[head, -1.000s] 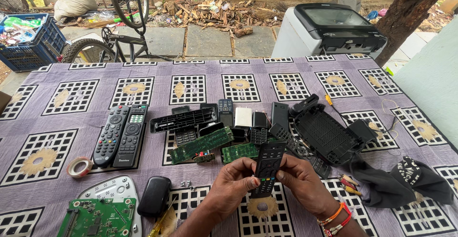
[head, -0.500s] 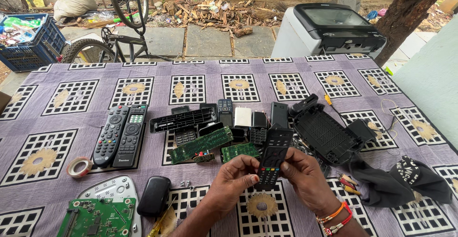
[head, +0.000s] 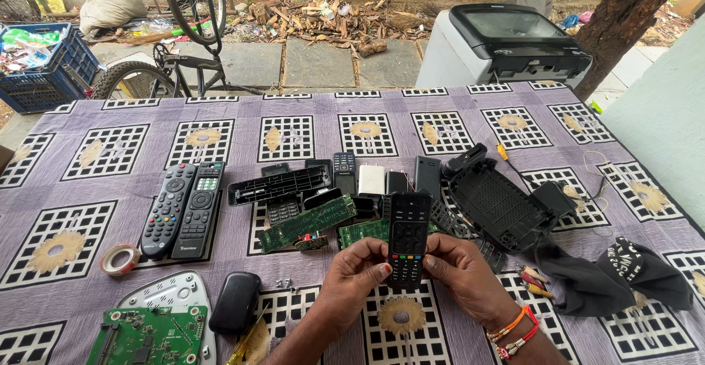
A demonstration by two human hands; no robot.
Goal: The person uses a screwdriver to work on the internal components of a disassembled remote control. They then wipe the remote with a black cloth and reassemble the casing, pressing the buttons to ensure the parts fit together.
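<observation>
Both my hands hold a black remote control (head: 408, 237) upright over the purple patterned tablecloth (head: 308, 126), its buttons facing me. My left hand (head: 358, 275) grips its lower left edge, thumb near the keypad. My right hand (head: 459, 269), with orange and red bracelets at the wrist, grips the lower right edge. Just behind the remote lie green circuit boards (head: 307, 222) and several black remote shells and small parts (head: 279, 185).
Two whole remotes (head: 183, 207) lie at left, with a tape roll (head: 120, 259). A white router base with a green board (head: 150, 328) and a black case (head: 235, 302) sit near left. An open black housing (head: 499, 203) and black cloth (head: 624, 277) lie right. Behind stand a bicycle (head: 183, 42), blue crate (head: 44, 64) and washing machine (head: 507, 42).
The remote was tilted in my hands a second ago; I have turned it upright and raised it slightly, and my fingers have shifted to its lower edges.
</observation>
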